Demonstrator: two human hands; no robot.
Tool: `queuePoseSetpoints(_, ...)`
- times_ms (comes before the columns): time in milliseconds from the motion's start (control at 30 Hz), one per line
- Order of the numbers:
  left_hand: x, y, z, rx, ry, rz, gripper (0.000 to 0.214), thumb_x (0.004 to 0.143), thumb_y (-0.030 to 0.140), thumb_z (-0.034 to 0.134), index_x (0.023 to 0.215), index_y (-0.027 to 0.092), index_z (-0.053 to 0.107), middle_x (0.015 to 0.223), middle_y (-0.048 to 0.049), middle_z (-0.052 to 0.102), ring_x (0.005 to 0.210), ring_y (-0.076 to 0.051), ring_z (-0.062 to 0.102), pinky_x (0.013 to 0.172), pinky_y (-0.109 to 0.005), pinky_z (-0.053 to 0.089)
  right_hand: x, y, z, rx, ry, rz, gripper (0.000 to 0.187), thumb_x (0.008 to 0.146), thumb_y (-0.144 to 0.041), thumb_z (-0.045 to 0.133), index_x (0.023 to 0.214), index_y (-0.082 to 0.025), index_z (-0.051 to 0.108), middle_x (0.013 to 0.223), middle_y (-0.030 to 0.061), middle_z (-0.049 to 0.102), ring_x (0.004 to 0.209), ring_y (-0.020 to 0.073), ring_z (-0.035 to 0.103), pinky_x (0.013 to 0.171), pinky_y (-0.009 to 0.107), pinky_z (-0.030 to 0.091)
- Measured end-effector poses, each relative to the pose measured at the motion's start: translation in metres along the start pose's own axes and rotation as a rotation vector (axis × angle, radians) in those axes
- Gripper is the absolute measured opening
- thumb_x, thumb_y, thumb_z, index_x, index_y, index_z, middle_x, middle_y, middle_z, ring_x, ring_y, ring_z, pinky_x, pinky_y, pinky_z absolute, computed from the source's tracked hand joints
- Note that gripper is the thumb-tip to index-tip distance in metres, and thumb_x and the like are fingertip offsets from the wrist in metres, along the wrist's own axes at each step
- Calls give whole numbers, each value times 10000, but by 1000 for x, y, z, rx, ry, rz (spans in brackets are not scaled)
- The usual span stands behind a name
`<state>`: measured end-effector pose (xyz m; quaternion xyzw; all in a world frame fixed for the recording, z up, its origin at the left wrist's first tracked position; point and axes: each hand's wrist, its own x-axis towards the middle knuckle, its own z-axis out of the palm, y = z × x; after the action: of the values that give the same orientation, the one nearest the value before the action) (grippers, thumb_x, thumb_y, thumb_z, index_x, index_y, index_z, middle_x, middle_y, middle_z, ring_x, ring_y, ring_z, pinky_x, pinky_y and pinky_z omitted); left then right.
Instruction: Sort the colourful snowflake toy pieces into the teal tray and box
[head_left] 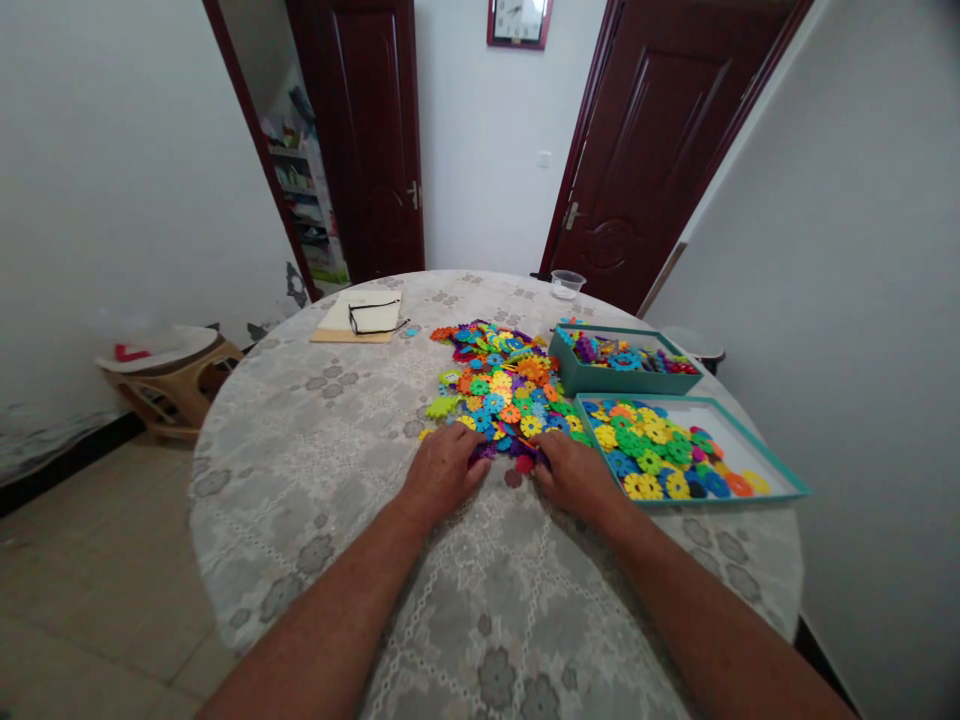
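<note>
A heap of plastic interlocking flower discs (501, 385) in many colours lies in the middle of the round table. My left hand (445, 465) rests at the heap's near left edge, fingers bent and thumb apart, against some purple pieces (484, 453). At the near right edge, my right hand (571, 468) touches the pieces with curled fingers, its thumb held apart. Both hands look loosely open, though the fingertips are partly hidden among the discs. Between them lies a red disc (523, 464) near the table's front side.
To the right stands a shallow teal-rimmed tray (750, 440) holding more discs. Behind it is a deeper teal box (581, 378) full of pieces. Black glasses (373, 318) lie on a paper pad (352, 336) at the back left. A clear plastic bowl (568, 284) sits at the far edge.
</note>
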<state>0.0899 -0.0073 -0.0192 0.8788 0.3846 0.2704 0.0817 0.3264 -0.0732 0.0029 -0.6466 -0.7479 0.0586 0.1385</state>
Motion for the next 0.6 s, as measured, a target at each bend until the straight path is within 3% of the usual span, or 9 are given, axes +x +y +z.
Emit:
queuePoseSetpoints(167,1,2,-2,-16,19,23,141,977,275,626,1069,211,712,1029,-99,707,992,-251,663,901,-385,526,-11,1,-10,239,-60,-111,180,944,-209,559,1045,-219,707,1009,62,752,923,225,677,780,310,446)
queuePoseSetpoints(333,2,3,-4,-58,121,26,232,1058,313,494,1071,201,696,1014,-91,729,970,-235,672,897,-376,534,-8,11,-7,413,25,63,239,958,-319,581,1150,-223,686,940,33,741,819,200,657,725,294,440)
queuePoseSetpoints(433,2,4,-5,-157,166,-19,215,1053,316,501,1093,211,684,1038,-75,740,980,-223,685,907,-362,539,-5,17,-4,484,57,155,285,944,-350,608,1193,-222,661,906,18,715,801,196,640,715,292,448)
queuePoseSetpoints(600,1,12,-6,-333,92,-167,265,968,245,590,1226,212,642,994,-46,750,896,-203,699,847,-328,542,-9,11,-10,545,-18,76,183,926,-299,606,1088,-220,632,911,4,687,794,183,609,693,280,426)
